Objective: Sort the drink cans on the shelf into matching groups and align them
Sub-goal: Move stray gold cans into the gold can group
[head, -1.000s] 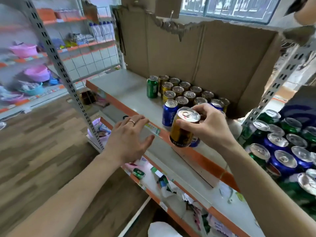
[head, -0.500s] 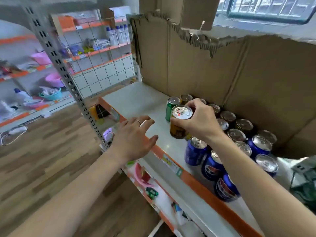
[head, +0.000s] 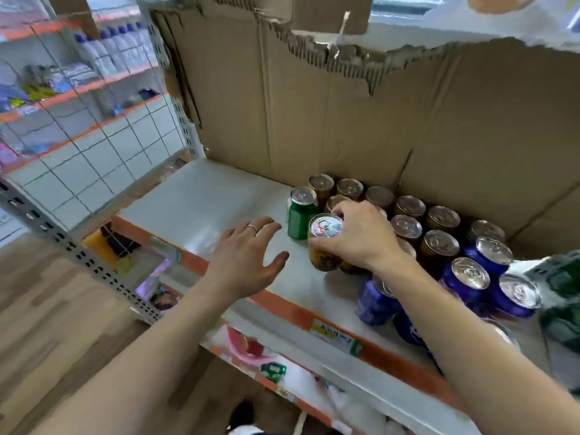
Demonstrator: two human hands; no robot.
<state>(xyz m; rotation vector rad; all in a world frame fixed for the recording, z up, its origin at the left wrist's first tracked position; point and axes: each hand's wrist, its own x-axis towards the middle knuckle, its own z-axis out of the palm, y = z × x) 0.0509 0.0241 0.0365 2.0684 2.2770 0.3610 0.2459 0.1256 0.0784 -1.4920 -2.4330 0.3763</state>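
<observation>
My right hand grips a gold can near its top, upright at the left front of a block of several gold cans on the grey shelf. Whether its base touches the shelf I cannot tell. A single green can stands just left of it. Several blue cans are grouped to the right front, partly behind my right forearm. My left hand hovers open, fingers spread, over the shelf's front edge, left of the cans, holding nothing.
A torn cardboard sheet lines the back of the shelf. Green cans show at the far right edge. A perforated steel upright stands left. A lower shelf holds mixed packets. Bare shelf surface lies left of the green can.
My right hand carried the gold can down and back to the left front corner of the gold group, beside the green can. My left hand moved slightly forward over the shelf edge. The view shifted closer.
</observation>
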